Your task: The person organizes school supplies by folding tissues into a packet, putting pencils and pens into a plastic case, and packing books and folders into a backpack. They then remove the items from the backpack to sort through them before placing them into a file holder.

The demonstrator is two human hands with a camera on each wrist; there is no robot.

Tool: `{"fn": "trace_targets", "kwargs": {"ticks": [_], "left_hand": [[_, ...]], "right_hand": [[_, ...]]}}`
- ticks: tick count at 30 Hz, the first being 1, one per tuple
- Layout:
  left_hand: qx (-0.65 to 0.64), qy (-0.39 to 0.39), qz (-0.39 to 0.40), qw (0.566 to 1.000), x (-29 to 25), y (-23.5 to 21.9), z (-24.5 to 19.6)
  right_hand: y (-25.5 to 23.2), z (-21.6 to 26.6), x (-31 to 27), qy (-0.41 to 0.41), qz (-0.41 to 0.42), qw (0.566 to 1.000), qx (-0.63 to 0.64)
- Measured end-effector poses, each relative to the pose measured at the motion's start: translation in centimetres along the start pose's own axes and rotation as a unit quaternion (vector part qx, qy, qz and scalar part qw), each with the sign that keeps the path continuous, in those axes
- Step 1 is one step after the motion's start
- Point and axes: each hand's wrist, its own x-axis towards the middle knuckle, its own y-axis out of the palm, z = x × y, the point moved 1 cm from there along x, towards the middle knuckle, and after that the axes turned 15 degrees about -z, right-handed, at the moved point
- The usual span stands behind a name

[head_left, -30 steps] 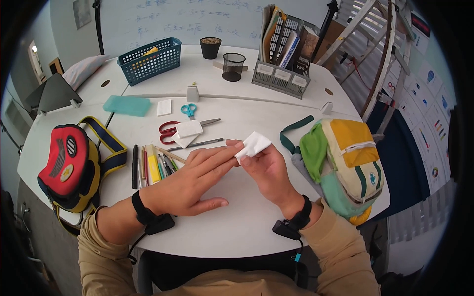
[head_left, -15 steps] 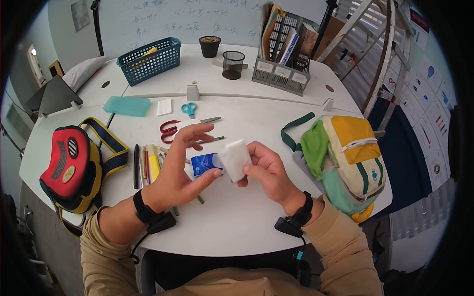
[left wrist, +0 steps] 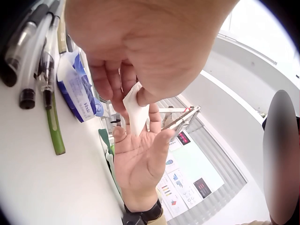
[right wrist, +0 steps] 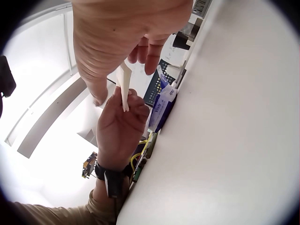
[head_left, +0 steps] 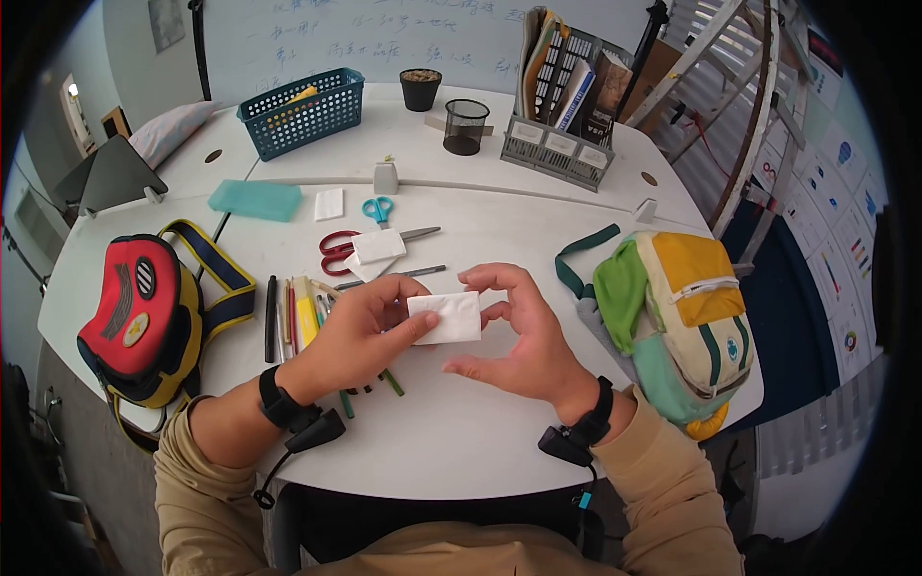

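A folded white tissue (head_left: 451, 322) is pinched between the thumb and fingers of my left hand (head_left: 346, 341), its broad face turned up. My right hand (head_left: 533, 346) stands with spread, slightly bent fingers around the tissue's right end. Seen edge-on in the right wrist view, the tissue (right wrist: 124, 84) shows several layers. A blue and white Vinda tissue packet (left wrist: 77, 91) lies on the table beside the pens; in the head view my left hand hides it. Just left of that hand is a group of pens and pencils (head_left: 303, 312).
Red-handled scissors (head_left: 336, 252) lie beyond my hands with a white folded piece (head_left: 379, 247) on them. Blue scissors (head_left: 377, 208) and a teal case (head_left: 254, 200) are farther back. A red backpack (head_left: 134, 307) stands left, a cream-and-yellow one (head_left: 682, 326) right.
The tissue has passed from my right hand's grip to my left hand's. My right fingers have spread off it, and my left hand now covers the blue packet in the head view.
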Motion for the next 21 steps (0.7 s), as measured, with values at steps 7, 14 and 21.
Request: {"fn": "trace_targets", "kwargs": {"ticks": [7,14,21], "left_hand": [[0.055,-0.056,0.008,0.997,-0.3,0.0,-0.9],[0.017,-0.099,0.012,0.995,0.1,-0.3,-0.4],[0.015,-0.051,-0.014,0.999,0.0,-0.2,-0.1]], "right_hand": [[-0.8,-0.6,0.3,-0.075,0.109,0.989,-0.064],[-0.5,0.1,0.4,-0.072,0.098,0.986,-0.115],[-0.7,-0.8,0.4,-0.067,0.053,0.992,-0.092]]}}
